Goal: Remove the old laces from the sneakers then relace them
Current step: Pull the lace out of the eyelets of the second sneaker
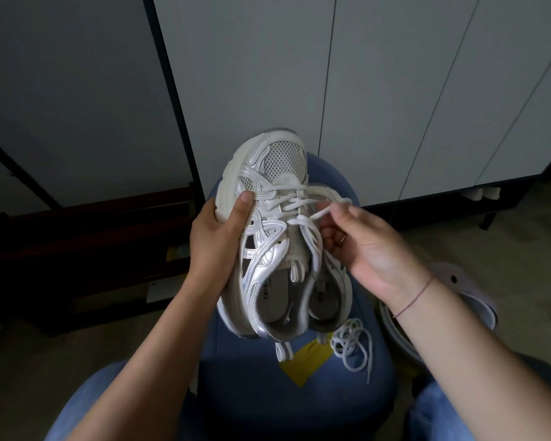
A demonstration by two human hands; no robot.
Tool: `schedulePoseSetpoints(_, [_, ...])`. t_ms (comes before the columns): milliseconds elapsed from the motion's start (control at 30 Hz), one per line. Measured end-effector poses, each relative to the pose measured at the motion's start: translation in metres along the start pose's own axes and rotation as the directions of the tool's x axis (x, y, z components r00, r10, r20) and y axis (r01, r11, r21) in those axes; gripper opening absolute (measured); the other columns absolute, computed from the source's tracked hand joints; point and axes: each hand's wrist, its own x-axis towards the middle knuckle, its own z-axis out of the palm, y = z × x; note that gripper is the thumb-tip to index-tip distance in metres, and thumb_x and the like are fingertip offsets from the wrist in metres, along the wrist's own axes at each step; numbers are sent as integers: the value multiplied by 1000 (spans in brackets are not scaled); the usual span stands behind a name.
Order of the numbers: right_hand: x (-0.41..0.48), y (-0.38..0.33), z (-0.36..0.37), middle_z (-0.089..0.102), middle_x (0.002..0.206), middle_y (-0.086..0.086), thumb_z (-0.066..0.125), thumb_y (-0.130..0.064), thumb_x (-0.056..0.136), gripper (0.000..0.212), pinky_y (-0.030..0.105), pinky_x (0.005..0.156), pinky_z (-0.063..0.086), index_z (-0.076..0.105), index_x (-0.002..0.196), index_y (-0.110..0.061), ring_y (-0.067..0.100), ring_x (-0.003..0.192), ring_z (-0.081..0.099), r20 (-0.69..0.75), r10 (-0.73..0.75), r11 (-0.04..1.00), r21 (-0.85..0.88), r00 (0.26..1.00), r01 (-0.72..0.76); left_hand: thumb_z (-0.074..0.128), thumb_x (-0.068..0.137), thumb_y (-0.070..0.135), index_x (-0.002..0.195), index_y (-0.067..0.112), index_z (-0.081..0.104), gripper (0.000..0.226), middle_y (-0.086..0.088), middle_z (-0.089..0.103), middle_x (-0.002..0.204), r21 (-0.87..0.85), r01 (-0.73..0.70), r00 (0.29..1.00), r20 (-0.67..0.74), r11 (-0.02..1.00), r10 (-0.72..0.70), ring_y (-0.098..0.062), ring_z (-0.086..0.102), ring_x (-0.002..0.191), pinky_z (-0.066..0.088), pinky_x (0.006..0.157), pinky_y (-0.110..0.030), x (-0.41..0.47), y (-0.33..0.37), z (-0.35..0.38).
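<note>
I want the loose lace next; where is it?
In the head view the loose lace lies coiled on the blue seat, right of centre, beside the yellow paper, below the sneakers.

Dim room; pale cabinet doors (395,90) behind, blue upholstered stool (299,393) below, dark wooden furniture (86,249) left, beige floor (506,249)

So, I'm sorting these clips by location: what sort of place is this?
Probably a room in a home, perhaps an entryway. Tall white cabinet doors fill the background, a padded blue stool serves as the work surface, and a clog lies on the floor beside it.
</note>
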Motion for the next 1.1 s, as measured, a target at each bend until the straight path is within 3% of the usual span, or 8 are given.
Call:
schedulePoseSetpoints(200, [-4,11,14,65,68,2,56,-14,90,15,20,59,51,66,80,-8,10,61,59,-143,-75,995,-70,987,66,68,73,58,114,26,64,53,7,74,104,0,-11,1000,19,1000,11,-6,71,94,56,85,-28,-2,0,1])
schedulePoseSetpoints(367, [0,-5,9,51,59,-2,49,-16,90,19,16,50,43,56,74,-10,6,49,45,-69,57,950,311,996,-32,67,74,55,118,23,63,55,7,74,104,-24,-36,999,30,999,37,-5,71,93,56,77,-19,-1,2,0])
schedulePoseSetpoints(467, [7,-21,-6,49,59,-4,46,-16,89,26,16,49,39,57,65,-12,5,48,43,-77,26,844,536,997,20,67,74,59,124,19,62,63,5,73,109,-14,-34,999,3,999,34,-7,71,97,56,86,-28,3,1,-4])
schedulePoseSetpoints(533, [10,-24,-15,50,60,-4,44,-16,93,31,16,50,40,57,66,-12,5,49,45,-124,33,818,574,992,44,66,74,59,126,19,61,66,5,73,110,-6,-35,999,-8,999,35,-7,71,98,56,90,-31,3,2,-5])
schedulePoseSetpoints(700, [6,-3,-4,57,67,-1,56,-29,83,20,17,56,46,61,89,-9,8,60,51,-87,41,981,193,995,-23,67,78,52,120,24,63,51,7,74,107,-19,-26,1000,10,999,26,-5,71,96,57,90,-30,-2,2,0])
schedulePoseSetpoints(867, [-2,13,9,62,73,3,67,-23,74,11,25,72,48,64,73,-13,13,71,56,-68,-124,978,-177,990,111,67,76,55,122,21,63,58,8,74,108,-7,-31,1000,4,1000,31,-5,71,97,57,89,-29,-2,2,0])
schedulePoseSetpoints(1000, [-2,14,9,61,68,3,65,-22,74,14,22,65,50,60,73,-9,11,64,56,-100,-173,973,-174,980,154,69,74,55,124,20,62,61,6,74,109,-3,-41,999,11,999,41,-6,71,98,57,89,-30,-3,1,0])
schedulePoseSetpoints(1100, [1,9,8,56,61,0,61,-16,78,10,18,56,47,56,74,-8,9,55,51,-173,-129,990,38,976,138,68,75,54,126,19,61,63,6,73,110,-7,-53,998,16,999,53,-6,70,98,57,88,-27,-2,2,-1])
